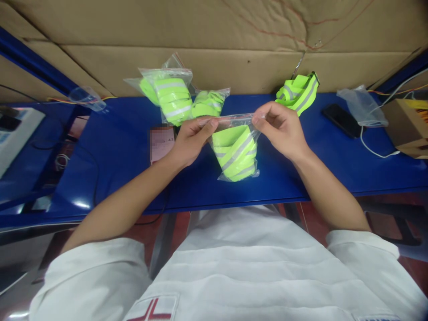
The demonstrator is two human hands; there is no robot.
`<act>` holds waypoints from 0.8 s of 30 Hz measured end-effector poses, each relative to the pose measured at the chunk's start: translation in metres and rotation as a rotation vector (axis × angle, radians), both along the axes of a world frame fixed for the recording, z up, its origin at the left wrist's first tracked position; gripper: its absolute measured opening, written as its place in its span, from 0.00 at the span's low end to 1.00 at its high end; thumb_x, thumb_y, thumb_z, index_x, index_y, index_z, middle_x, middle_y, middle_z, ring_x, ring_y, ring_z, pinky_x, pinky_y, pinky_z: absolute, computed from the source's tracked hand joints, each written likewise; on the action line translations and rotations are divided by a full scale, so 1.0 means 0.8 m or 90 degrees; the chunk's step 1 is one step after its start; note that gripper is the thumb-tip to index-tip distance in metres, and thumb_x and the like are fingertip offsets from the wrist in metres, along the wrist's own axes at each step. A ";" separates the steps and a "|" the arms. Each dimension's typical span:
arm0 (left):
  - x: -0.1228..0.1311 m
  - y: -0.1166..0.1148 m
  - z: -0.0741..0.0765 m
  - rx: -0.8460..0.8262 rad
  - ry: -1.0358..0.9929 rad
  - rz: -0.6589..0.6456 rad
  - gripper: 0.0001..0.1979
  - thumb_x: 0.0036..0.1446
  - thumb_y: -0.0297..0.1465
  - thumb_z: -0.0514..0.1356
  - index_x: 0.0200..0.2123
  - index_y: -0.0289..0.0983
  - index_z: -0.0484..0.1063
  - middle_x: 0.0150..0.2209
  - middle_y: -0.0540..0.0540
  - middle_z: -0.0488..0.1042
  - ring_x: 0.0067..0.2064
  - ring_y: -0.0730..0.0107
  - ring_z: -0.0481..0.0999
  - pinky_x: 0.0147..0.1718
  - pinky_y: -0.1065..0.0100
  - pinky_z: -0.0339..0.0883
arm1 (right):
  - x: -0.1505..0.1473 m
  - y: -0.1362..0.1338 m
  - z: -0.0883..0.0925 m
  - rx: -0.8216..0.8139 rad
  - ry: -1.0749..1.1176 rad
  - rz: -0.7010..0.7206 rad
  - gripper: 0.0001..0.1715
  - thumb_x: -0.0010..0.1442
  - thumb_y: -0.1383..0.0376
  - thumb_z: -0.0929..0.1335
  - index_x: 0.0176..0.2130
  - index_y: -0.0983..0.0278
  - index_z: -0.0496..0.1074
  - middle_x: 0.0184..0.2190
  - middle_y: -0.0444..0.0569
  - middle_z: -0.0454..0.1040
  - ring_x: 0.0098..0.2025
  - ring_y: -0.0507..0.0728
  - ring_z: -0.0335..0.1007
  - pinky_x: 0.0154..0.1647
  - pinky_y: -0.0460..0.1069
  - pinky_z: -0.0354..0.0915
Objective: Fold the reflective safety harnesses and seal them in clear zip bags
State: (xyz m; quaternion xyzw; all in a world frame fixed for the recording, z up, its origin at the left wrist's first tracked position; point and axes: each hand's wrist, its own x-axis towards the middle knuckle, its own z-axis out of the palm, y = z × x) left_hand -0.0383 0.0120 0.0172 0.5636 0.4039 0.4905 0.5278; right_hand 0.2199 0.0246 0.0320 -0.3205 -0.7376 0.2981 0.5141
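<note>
Between both hands hangs a clear zip bag with a folded neon-yellow reflective strap inside. My left hand pinches the left end of the bag's top edge between thumb and fingers. At the opposite end of that edge, my right hand pinches the plastic the same way. The bag is upright over the blue table, and its zip strip runs level between my thumbs. Behind my left hand lie several bagged yellow straps. A loose reflective strap with a black buckle rests beyond my right hand.
A black phone and a crumpled clear bag with a white cable lie on the right of the blue table. A cardboard box stands at the far right. Left of centre, a lit screen sits partly behind my left hand.
</note>
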 end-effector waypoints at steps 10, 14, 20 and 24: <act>0.000 0.002 -0.011 0.145 -0.013 -0.058 0.21 0.67 0.54 0.71 0.50 0.45 0.90 0.50 0.44 0.88 0.55 0.54 0.86 0.61 0.57 0.78 | -0.008 -0.009 0.006 -0.040 0.015 0.011 0.33 0.64 0.34 0.77 0.37 0.61 0.78 0.32 0.45 0.74 0.30 0.52 0.66 0.29 0.48 0.62; 0.002 -0.002 -0.010 0.148 -0.002 -0.066 0.22 0.67 0.54 0.70 0.50 0.45 0.90 0.51 0.43 0.87 0.57 0.53 0.86 0.61 0.56 0.77 | -0.009 -0.013 0.009 -0.054 -0.009 0.013 0.31 0.64 0.37 0.78 0.37 0.62 0.79 0.30 0.44 0.73 0.29 0.51 0.64 0.28 0.47 0.60; 0.003 -0.003 -0.011 0.177 0.023 -0.060 0.23 0.67 0.55 0.70 0.50 0.45 0.90 0.49 0.44 0.87 0.52 0.57 0.86 0.52 0.62 0.77 | -0.010 -0.016 0.010 -0.048 -0.042 0.005 0.27 0.68 0.41 0.76 0.37 0.62 0.78 0.31 0.44 0.73 0.30 0.52 0.66 0.30 0.47 0.62; 0.004 -0.002 -0.010 0.194 0.051 -0.058 0.25 0.66 0.58 0.69 0.50 0.44 0.90 0.42 0.45 0.87 0.42 0.63 0.84 0.42 0.65 0.75 | -0.013 -0.020 0.012 -0.049 -0.051 0.018 0.26 0.68 0.43 0.77 0.38 0.62 0.78 0.31 0.44 0.74 0.31 0.52 0.67 0.32 0.48 0.64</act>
